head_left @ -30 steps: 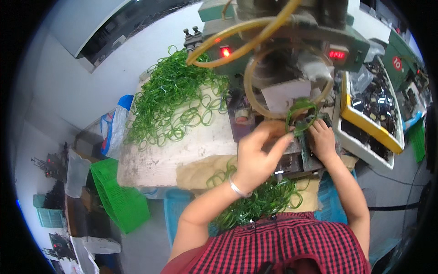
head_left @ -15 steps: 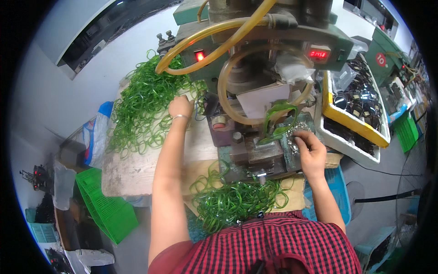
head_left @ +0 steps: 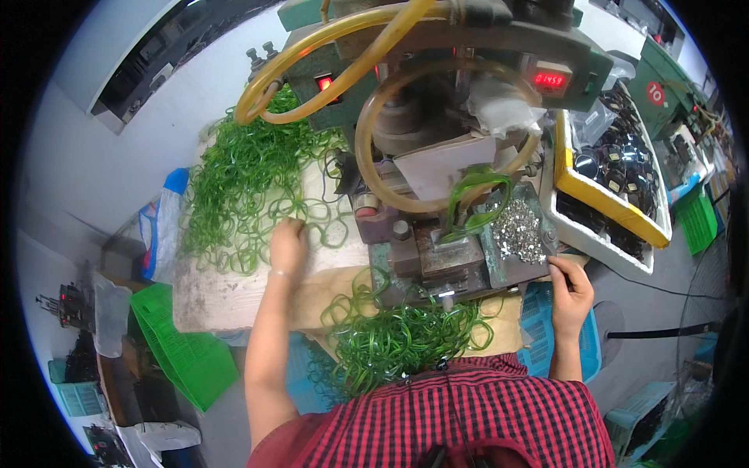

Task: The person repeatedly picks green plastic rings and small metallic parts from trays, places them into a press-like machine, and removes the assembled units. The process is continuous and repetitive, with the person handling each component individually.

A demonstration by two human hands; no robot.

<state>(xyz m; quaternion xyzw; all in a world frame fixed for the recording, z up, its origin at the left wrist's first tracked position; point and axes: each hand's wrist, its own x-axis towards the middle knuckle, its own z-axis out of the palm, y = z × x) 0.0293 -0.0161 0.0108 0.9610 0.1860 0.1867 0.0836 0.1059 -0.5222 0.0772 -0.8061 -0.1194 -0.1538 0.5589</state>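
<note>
My left hand (head_left: 289, 248) is low over the wooden tabletop (head_left: 226, 292), its fingers curled down at the near edge of a heap of thin, glossy green rings (head_left: 246, 175). The fingertips are hidden, so what they hold cannot be made out. At the right front corner of the press bed (head_left: 499, 279), my right hand (head_left: 571, 295) has thumb and bent fingers drawn together; nothing between them shows clearly. Several green loops (head_left: 473, 204) hang bunched over the metal block (head_left: 449, 253) in the middle. Small silvery metal pieces (head_left: 516, 232) are spread on the bed beside it.
A green press (head_left: 573, 66) with yellowed hoses (head_left: 367, 148) stands over the bed. More green rings (head_left: 406, 343) lie in front of my torso. On the right are a white foam box (head_left: 651, 183) of dark parts and a blue basket (head_left: 538, 343); a green crate (head_left: 183, 347) stands left.
My left hand has drawn back toward me from the far side of the rings. My right hand has moved off the metal pieces, rightward and nearer. The whole view has shifted slightly.
</note>
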